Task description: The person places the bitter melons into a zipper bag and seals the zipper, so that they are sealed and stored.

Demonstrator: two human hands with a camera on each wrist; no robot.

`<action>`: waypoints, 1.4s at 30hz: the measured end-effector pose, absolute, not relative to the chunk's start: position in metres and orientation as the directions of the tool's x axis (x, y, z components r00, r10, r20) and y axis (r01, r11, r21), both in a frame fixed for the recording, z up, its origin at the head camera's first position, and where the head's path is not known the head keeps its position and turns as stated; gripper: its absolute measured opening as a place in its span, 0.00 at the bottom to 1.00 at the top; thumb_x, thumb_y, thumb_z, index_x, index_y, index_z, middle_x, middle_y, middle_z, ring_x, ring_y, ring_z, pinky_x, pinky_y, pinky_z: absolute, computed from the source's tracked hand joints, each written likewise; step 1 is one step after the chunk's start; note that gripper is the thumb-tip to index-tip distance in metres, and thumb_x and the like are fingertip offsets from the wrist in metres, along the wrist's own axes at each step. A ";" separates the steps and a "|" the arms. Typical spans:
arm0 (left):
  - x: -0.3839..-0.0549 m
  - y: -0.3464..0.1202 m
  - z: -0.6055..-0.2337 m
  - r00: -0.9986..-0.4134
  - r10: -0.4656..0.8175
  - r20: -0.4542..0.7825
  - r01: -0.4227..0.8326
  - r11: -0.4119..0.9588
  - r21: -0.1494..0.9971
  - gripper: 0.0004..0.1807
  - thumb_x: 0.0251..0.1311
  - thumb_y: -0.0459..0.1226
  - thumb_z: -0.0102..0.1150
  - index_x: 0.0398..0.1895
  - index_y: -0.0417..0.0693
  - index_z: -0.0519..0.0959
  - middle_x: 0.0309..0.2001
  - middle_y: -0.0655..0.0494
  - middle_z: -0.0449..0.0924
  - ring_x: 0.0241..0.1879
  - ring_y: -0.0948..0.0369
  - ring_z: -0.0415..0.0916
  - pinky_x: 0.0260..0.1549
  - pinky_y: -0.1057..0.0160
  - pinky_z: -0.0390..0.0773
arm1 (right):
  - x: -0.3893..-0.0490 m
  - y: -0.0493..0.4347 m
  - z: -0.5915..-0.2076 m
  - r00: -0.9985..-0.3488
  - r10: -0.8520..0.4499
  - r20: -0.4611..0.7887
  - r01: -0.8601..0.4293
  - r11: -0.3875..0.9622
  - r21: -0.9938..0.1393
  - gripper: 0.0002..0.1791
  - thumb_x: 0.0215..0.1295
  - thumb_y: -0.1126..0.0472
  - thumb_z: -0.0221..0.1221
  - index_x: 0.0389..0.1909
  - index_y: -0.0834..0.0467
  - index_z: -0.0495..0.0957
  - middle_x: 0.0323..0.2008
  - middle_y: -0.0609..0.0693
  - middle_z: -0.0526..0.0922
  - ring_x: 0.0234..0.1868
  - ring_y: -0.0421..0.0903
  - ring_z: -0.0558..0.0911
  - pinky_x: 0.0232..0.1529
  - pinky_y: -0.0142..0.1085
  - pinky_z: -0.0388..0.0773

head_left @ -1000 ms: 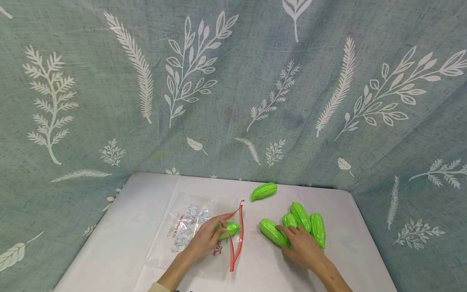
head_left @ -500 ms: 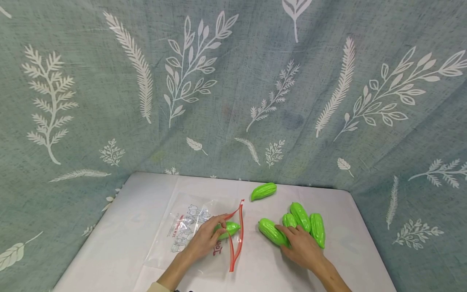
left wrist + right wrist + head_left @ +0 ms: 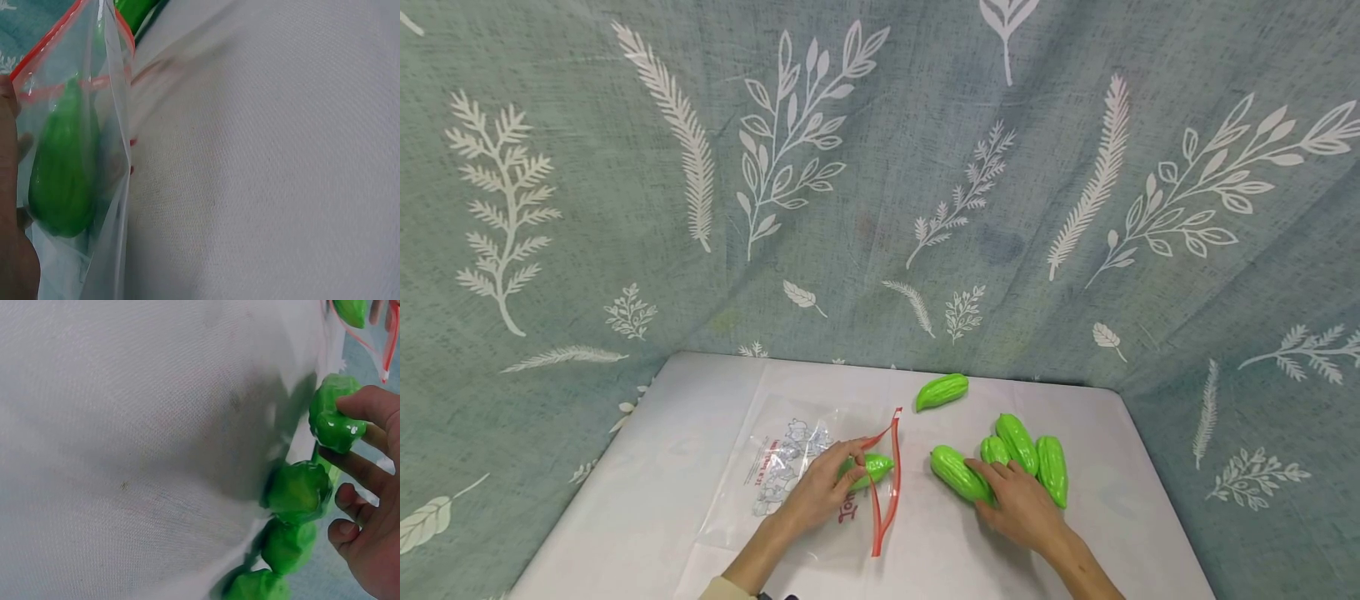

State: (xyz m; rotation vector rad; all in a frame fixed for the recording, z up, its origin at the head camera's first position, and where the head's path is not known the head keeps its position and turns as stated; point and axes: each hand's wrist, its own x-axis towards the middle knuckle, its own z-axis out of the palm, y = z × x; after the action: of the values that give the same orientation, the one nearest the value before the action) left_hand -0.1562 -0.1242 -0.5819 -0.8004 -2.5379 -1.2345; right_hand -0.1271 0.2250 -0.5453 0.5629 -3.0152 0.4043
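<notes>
My left hand [image 3: 826, 490] pinches the red-edged mouth of a clear zip bag [image 3: 808, 542], which lies printed side up on the table. Inside the bag, near its mouth, is a ridged green bitter melon [image 3: 880, 468]; through the plastic it shows in the left wrist view as a whole bitter melon [image 3: 62, 169]. My right hand [image 3: 1022, 507] grips another bitter melon [image 3: 958, 475], thumb on one side and fingers on the other, as the right wrist view shows of this held bitter melon [image 3: 334, 412]. The bag's red zip strip [image 3: 894, 475] stands parted, facing right.
Just beyond my right hand lie several loose bitter melons, among them an upright-lying one [image 3: 1052, 471] and a slanted one [image 3: 1017, 444]. A further bitter melon [image 3: 942, 392] rests near the back edge. Patterned green cloth [image 3: 865, 167] hangs behind the white table [image 3: 640, 500].
The bitter melon in my right hand has edged very slightly left. My left hand and the bag look the same.
</notes>
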 end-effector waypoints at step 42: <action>-0.161 -0.118 -0.580 -0.814 0.406 0.416 0.578 0.486 0.656 0.12 0.71 0.44 0.57 0.54 0.57 0.76 0.67 0.61 0.74 0.68 0.56 0.71 0.66 0.49 0.71 | -0.130 0.212 -0.553 -0.947 -0.295 0.124 -0.320 0.867 -0.382 0.35 0.59 0.48 0.69 0.68 0.46 0.72 0.61 0.48 0.80 0.60 0.52 0.78 0.62 0.50 0.74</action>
State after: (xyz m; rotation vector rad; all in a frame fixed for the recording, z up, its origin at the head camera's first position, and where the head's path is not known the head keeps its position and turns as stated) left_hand -0.1608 -0.1184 -0.5797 -0.8476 -2.5259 -1.2323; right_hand -0.1297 0.2119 -0.5530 0.4904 -2.9756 0.6244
